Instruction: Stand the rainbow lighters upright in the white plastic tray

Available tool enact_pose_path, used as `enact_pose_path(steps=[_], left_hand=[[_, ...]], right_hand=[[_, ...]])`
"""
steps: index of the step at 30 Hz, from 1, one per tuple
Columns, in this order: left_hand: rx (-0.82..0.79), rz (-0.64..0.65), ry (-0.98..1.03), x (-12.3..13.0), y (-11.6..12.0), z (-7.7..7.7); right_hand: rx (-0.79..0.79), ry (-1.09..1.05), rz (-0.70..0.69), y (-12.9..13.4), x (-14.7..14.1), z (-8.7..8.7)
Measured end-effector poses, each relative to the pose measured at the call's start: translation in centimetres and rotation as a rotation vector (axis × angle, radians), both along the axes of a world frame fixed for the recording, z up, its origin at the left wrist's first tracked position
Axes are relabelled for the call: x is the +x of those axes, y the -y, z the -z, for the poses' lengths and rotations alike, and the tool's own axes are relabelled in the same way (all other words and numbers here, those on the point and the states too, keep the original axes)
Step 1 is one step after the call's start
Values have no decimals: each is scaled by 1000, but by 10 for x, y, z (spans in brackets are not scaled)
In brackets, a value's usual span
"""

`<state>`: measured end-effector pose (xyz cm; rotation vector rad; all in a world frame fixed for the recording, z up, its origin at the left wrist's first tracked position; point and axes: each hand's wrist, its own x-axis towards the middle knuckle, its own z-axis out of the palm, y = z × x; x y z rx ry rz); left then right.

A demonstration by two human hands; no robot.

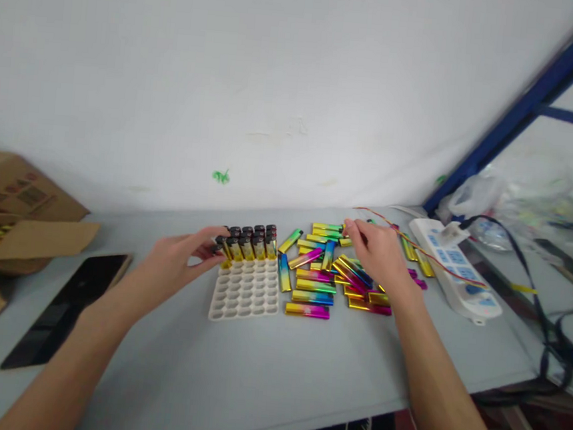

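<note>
A white tray (244, 291) with rows of small holes lies on the table. Several lighters (246, 247) with black tops stand upright in its far rows. My left hand (180, 256) comes in from the left, thumb and fingers closed around the lighter at the left end of the front row. To the right of the tray lies a loose pile of shiny lighter sleeves (314, 286) in gold, blue, green and magenta. At the pile's far right side is my right hand (376, 250), fingers curled in; what lies between the fingertips is hidden.
A black phone (70, 306) and an open cardboard box (22, 192) are on the left. On the right lie a white power strip (455, 266) with a plugged-in black cable (508, 254), a thin red-yellow wire (431, 254) and plastic bags (483, 195). A white wall stands behind.
</note>
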<state>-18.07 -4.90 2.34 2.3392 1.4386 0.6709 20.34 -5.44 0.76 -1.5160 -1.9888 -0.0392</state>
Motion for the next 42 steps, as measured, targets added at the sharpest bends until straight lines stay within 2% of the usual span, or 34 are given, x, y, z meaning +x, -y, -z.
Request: enact_pose_path(steps=[3,6,9,12,16,18,20,22,25,27,30,35,39,42], left_hand=[[46,-24,-55,1,1,1],[160,-33,-80,2,1,1],[284,-64,-84,5,4,-1],[416,-168,-104,10,12,-5],[542,-260,-76,15,24,-5],[552,-262,-66,18,29,-2],[542,-230,-44,24,33,4],[526,-138,9,32,35,9],[484,10,99,44,36,14],[438,60,129,49,37,16],[365,93,140,53,38,19],[347,120,117,52,38,25],[358,163,112,53,37,28],[353,176,121,54,37,29]], right_hand=[[59,-9,108,-3,18,-2],[122,-27,141,-5,28,-1],[136,-35,154,-6,30,1],[123,-92,236,-6,30,1],[187,-169,344,-6,33,1],[178,-158,303,-7,36,1],[118,-140,168,-7,39,1],[65,-144,42,-8,41,3],[61,-183,19,-8,47,4],[67,-206,44,-5,52,1],[60,-233,71,11,58,-8],[42,-244,138,62,56,-18],[165,-150,307,94,55,-7],[172,-174,400,104,59,8]])
